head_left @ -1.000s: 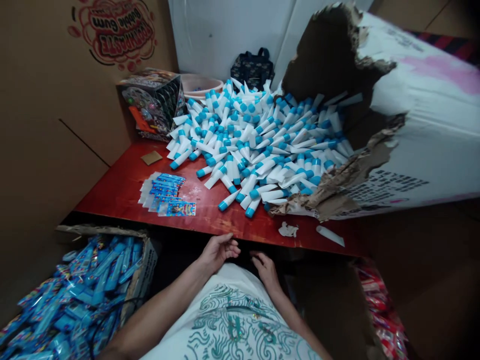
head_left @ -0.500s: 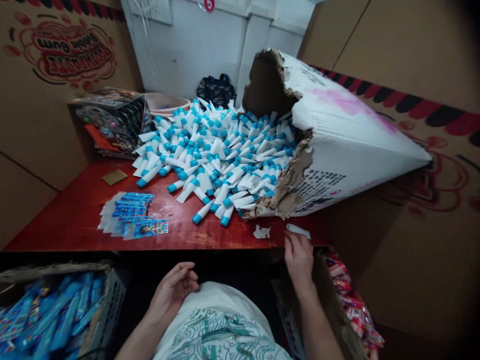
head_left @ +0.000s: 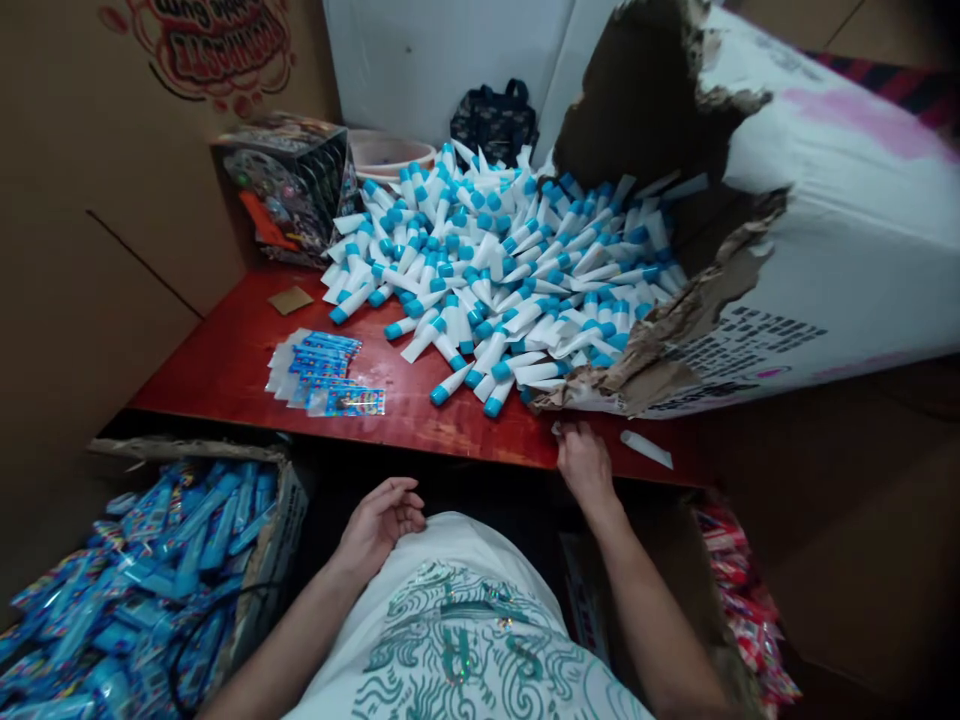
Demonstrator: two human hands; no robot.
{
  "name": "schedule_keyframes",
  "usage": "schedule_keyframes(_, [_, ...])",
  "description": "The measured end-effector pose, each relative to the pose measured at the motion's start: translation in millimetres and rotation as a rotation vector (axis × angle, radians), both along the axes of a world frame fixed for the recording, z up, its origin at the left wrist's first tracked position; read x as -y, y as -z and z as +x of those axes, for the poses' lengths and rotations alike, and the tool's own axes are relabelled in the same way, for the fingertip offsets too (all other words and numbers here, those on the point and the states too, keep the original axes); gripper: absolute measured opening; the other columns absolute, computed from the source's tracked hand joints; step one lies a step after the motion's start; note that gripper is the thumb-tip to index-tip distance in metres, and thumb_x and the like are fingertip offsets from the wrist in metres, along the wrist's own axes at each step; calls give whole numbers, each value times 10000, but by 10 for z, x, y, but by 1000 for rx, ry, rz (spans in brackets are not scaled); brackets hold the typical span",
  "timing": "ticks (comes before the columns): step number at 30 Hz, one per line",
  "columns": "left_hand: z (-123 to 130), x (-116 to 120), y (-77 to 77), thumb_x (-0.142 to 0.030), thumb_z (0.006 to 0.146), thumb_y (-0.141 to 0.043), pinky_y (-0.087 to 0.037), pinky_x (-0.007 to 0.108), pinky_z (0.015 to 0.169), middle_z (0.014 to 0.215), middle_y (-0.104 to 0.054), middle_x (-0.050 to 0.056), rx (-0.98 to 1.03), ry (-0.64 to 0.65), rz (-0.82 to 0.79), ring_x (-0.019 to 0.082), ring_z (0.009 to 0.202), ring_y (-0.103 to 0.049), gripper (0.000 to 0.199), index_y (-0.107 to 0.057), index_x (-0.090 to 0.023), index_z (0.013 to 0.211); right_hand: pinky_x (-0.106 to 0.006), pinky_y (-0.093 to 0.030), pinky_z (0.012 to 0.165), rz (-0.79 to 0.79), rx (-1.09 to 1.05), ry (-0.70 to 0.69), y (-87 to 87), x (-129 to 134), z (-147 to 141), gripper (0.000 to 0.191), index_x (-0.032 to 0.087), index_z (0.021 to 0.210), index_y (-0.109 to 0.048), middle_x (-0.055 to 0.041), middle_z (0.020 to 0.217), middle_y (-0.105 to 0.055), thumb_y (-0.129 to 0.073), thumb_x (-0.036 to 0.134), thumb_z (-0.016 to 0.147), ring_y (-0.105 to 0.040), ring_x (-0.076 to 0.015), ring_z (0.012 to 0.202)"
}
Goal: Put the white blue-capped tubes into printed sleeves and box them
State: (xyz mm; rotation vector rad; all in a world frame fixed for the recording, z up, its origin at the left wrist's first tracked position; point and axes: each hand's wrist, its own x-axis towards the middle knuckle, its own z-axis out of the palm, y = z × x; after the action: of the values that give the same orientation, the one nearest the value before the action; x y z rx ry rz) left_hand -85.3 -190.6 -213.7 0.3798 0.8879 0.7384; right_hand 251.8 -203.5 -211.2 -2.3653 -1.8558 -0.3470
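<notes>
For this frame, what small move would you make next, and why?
I'd probably close the right hand on the small white scrap and lift it off the red table. The scrap peeks out beside its fingertips near the table's front edge, and the hand seems already at it, while the capless white tube lies farther right.

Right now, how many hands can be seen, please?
2. The left hand is loosely curled beside the shirt, below the table. The right hand is at the table's front edge, left of the loose tube.
</notes>
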Motion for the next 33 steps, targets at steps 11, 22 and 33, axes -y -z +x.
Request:
schedule_keyframes(11, [-186,186,50,-262,738,-646,-456,293,548,664,-649,47,45,-198,-57,165,534,-610,165,-609,-146,850,-319,-391,621,228,46,-155,-273,113,-303,381,165,1113,-571,-112,888,-619,-398,449,927,-578,-215,705])
schedule_keyframes(22, [-123,-64,164,-281,718,-633,-410,252,481,638,-635,27,54,-196,9,150,489,-597,184,-580,-153,839,-368,-387,734,126,-213,-790,-288,-955,-2237,394,154,1256,-520,-126,1049,-605,-497,294,889,-518,-246,899])
schedule_keyframes(33, [-488,-108,43,-305,722,-667,-432,270,536,677,-647,36,-2,-383,14,153,550,-609,232,-599,-145,875,-392,-356,837,169,-163,-974,-49,-918,-2248,381,158,1263,-546,-135,1198,-613,-490,227,892,-514,-272,1071])
